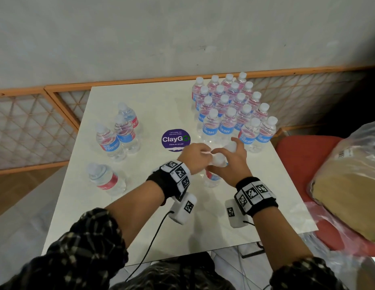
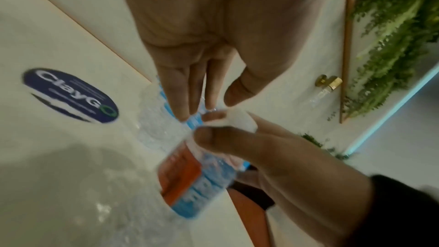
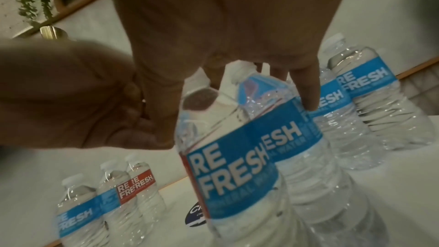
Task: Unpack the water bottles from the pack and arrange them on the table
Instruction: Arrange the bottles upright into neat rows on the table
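Two clear water bottles with blue and red labels stand close together mid-table. My right hand (image 1: 228, 158) grips both by their tops: the near bottle (image 3: 232, 176) (image 2: 190, 185) under thumb and forefinger, the far bottle (image 3: 297, 147) between the other fingers. My left hand (image 2: 209, 106) reaches in from the left, and its straight fingers touch the near bottle's neck beside the white cap (image 2: 237, 121). A tight block of several bottles (image 1: 228, 105) stands at the table's back right. Three bottles (image 1: 123, 130) stand at the left, and one more (image 1: 105, 181) nearer to me.
The white table (image 1: 161, 216) has a round purple sticker (image 1: 175, 140) just beyond my hands. A red seat (image 1: 304, 160) at the right holds a bulky plastic bag (image 1: 350, 174). A wall with orange-framed lattice panels runs behind the table.
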A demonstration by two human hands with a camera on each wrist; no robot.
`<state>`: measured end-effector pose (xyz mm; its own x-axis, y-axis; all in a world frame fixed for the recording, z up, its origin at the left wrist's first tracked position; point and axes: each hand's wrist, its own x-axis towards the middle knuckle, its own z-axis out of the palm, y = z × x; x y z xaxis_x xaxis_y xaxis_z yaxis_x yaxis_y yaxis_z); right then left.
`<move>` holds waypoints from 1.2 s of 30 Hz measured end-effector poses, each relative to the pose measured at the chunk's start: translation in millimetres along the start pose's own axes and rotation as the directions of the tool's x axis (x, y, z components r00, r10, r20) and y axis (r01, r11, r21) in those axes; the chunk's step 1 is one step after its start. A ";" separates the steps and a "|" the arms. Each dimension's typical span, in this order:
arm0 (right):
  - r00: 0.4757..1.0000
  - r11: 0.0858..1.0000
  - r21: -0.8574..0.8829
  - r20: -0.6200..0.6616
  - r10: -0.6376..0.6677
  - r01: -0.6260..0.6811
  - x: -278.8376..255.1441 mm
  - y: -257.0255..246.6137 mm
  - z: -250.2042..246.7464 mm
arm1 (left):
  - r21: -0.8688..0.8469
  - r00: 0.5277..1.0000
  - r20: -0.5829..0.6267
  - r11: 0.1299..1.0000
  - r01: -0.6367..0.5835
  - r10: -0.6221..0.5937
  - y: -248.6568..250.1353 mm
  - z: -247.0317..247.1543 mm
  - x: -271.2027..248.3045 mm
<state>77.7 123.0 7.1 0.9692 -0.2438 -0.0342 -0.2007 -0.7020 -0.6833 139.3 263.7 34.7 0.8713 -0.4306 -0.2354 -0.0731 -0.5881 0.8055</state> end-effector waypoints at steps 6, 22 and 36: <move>0.999 0.999 0.025 0.022 0.041 -0.041 -1.3 -7.4 -2.0 | 0.149 0.627 -0.779 0.975 0.164 0.014 -63.9 -90.0 21.2; 0.996 0.995 0.062 0.031 0.080 -0.082 -2.0 -7.9 -0.7 | 0.435 0.765 -0.636 0.774 0.460 -0.098 -125.4 -169.4 38.7; 0.995 0.992 0.068 0.027 0.100 -0.102 -1.7 -14.5 -1.3 | 0.508 0.936 -0.348 0.849 0.143 0.051 -84.9 -98.7 31.2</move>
<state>78.8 132.8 18.0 0.9477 -0.2949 -0.1217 -0.2879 -0.6262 -0.7246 220.6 367.8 12.7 0.9808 -0.1948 0.0103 -0.1844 -0.9089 0.3741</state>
